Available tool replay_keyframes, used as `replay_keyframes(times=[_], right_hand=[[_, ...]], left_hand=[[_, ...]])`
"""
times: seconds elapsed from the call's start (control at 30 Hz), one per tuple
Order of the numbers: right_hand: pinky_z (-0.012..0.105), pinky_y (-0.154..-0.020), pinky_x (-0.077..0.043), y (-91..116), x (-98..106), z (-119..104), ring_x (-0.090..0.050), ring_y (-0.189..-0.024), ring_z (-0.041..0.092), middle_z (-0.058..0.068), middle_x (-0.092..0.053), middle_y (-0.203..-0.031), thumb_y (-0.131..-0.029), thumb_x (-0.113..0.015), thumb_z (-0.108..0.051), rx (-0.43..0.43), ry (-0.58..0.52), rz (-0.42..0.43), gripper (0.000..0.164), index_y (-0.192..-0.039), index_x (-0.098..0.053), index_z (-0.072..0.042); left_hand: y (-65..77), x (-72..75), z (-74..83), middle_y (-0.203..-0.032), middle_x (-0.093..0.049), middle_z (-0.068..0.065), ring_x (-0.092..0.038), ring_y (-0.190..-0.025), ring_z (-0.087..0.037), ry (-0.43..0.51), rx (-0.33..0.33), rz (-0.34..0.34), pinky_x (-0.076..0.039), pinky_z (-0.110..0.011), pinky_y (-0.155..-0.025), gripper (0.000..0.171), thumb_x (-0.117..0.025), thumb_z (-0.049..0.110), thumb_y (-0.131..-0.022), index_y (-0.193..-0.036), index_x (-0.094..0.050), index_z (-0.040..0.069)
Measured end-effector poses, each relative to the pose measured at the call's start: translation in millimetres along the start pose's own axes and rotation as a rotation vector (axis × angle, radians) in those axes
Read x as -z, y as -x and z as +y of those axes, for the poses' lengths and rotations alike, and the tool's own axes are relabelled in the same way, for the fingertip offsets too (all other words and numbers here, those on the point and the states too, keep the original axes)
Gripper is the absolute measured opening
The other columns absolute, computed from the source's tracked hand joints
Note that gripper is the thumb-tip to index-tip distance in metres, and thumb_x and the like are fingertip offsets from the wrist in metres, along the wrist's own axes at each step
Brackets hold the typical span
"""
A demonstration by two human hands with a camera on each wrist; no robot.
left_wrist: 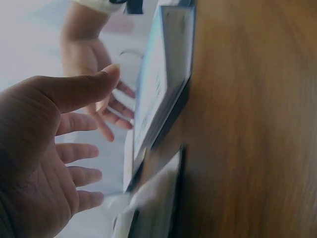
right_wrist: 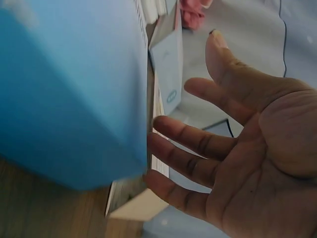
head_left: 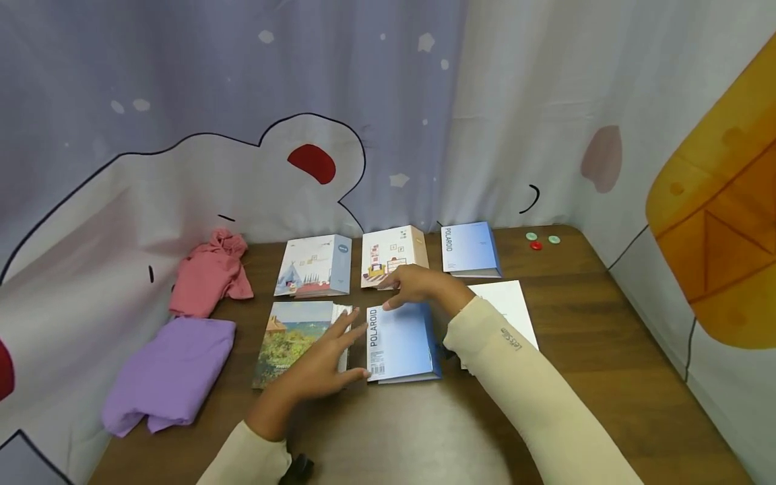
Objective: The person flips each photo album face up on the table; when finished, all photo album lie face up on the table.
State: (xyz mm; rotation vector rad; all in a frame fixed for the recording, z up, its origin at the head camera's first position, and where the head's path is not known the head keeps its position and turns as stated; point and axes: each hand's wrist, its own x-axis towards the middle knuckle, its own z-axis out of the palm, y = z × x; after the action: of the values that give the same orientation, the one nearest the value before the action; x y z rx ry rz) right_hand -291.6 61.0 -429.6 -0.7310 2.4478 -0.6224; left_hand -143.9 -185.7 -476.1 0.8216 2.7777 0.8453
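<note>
Head view alone shows purple cloth (head_left: 174,369); left hand (head_left: 323,360) and right hand (head_left: 417,283) spread empty near blue album (head_left: 403,347).

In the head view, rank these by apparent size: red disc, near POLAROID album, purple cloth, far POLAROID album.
1. Purple cloth
2. Near POLAROID album
3. Far POLAROID album
4. Red disc
The albums' real sizes may match: one sits nearer.

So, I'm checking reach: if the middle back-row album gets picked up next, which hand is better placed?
Likely the right hand: in the head view its fingers overlap the near edge of the middle album, while the left hand overlaps the front-row landscape album.
</note>
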Motion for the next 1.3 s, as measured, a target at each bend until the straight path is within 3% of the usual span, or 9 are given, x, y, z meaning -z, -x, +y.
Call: replay_keyframes(times=[0.2,0.43,0.57,0.83,1.07,1.3], right_hand=[[0.055,-0.120,-0.051,19.6,5.2,23.7,-0.061,-0.144,0.039,0.019,-0.067,-0.152,-0.100,-0.082,-0.036,0.015,-0.014,-0.016,0.061,-0.154,-0.064,-0.014],[0.059,-0.122,-0.049,43.6,1.7,50.9,-0.059,-0.148,0.041,0.019,-0.063,-0.157,-0.100,-0.082,-0.033,0.041,-0.119,0.032,0.068,-0.160,-0.057,-0.014],[0.060,-0.119,-0.051,56.2,-2.7,66.5,-0.060,-0.146,0.044,0.023,-0.063,-0.155,-0.100,-0.082,-0.028,0.041,-0.126,0.072,0.069,-0.161,-0.055,-0.012],[0.062,-0.123,-0.046,65.2,-14.4,85.3,-0.056,-0.149,0.044,0.019,-0.060,-0.160,-0.097,-0.085,-0.024,0.071,-0.151,0.182,0.066,-0.157,-0.061,-0.012],[0.070,-0.128,-0.034,67.0,-21.7,93.9,-0.041,-0.158,0.053,0.029,-0.049,-0.166,-0.098,-0.083,-0.024,0.073,-0.127,0.256,0.061,-0.154,-0.063,-0.010],[0.076,-0.131,-0.018,64.6,-30.1,98.9,-0.022,-0.164,0.058,0.025,-0.044,-0.171,-0.098,-0.084,-0.027,0.048,-0.128,0.188,0.067,-0.159,-0.059,-0.012]], left_hand=[[-17.9,-19.9,15.9,-0.179,-0.028,-0.022,-0.024,-0.166,-0.051,-0.003,-0.075,-0.035,-0.038,-0.069,-0.126,0.084,-0.085,0.038,-0.097,-0.164,-0.048,0.005],[-36.3,-38.9,34.7,-0.174,-0.040,-0.022,-0.037,-0.163,-0.047,-0.085,-0.167,-0.001,-0.042,-0.062,-0.126,0.078,-0.085,0.038,-0.097,-0.161,-0.054,0.005],[-43.8,-48.9,42.7,-0.173,-0.042,-0.021,-0.038,-0.162,-0.046,-0.102,-0.211,0.010,-0.042,-0.061,-0.126,0.076,-0.084,0.040,-0.097,-0.160,-0.055,0.008],[-52.5,-67.1,45.2,-0.171,-0.043,-0.021,-0.038,-0.161,-0.050,-0.077,-0.255,0.073,-0.035,-0.073,-0.126,0.069,-0.086,0.039,-0.096,-0.155,-0.062,0.012],[-53.1,-75.5,44.8,-0.177,-0.034,-0.020,-0.024,-0.164,-0.059,-0.016,-0.208,0.094,-0.026,-0.086,-0.122,0.069,-0.085,0.041,-0.096,-0.156,-0.063,0.017],[-52.7,-84.7,43.3,-0.181,-0.028,-0.018,-0.014,-0.165,-0.061,-0.034,-0.183,0.088,-0.014,-0.088,-0.123,0.073,-0.081,0.047,-0.098,-0.161,-0.057,0.020]])
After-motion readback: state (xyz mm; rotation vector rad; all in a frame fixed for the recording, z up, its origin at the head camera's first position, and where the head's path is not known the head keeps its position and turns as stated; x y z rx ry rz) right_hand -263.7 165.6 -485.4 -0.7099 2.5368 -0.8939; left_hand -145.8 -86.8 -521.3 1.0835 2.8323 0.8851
